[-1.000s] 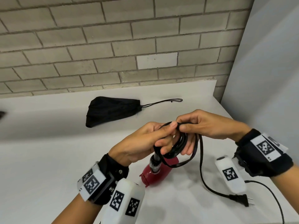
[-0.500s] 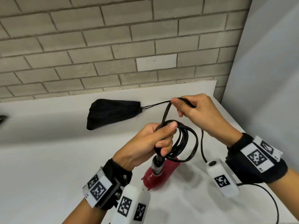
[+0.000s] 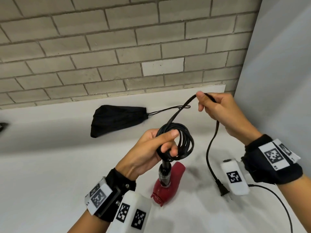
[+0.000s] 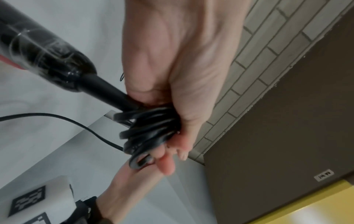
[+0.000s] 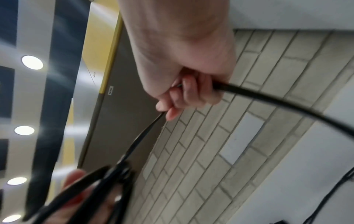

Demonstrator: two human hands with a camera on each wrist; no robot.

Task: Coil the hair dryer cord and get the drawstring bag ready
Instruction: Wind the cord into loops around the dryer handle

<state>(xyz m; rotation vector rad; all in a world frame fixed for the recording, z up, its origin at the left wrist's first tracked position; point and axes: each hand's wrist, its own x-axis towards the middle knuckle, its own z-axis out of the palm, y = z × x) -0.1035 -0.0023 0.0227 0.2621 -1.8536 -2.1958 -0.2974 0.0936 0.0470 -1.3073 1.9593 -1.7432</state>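
Observation:
My left hand [image 3: 161, 145] grips several loops of the black hair dryer cord [image 3: 180, 142] above the red hair dryer [image 3: 170, 180], which hangs nose-down onto the white table [image 3: 50, 174]. In the left wrist view the coil [image 4: 151, 131] sits bunched in my curled fingers. My right hand [image 3: 212, 106] is raised up and right of the coil, pinching the free cord [image 5: 268, 100] stretched taut from it. The remaining cord drops to the plug [image 3: 223, 189] on the table. The black drawstring bag [image 3: 116, 119] lies closed behind, untouched.
A brick wall [image 3: 117, 47] runs along the table's back edge. A grey panel [image 3: 277, 81] closes off the right side. A thin black cable [image 3: 277, 200] trails from my right wrist camera. A dark object [image 3: 2, 126] peeks in at the far left.
My right hand has left the coil and risen up and to the right, drawing a length of cord out taut. The plug has slid closer. My left hand keeps holding the loops.

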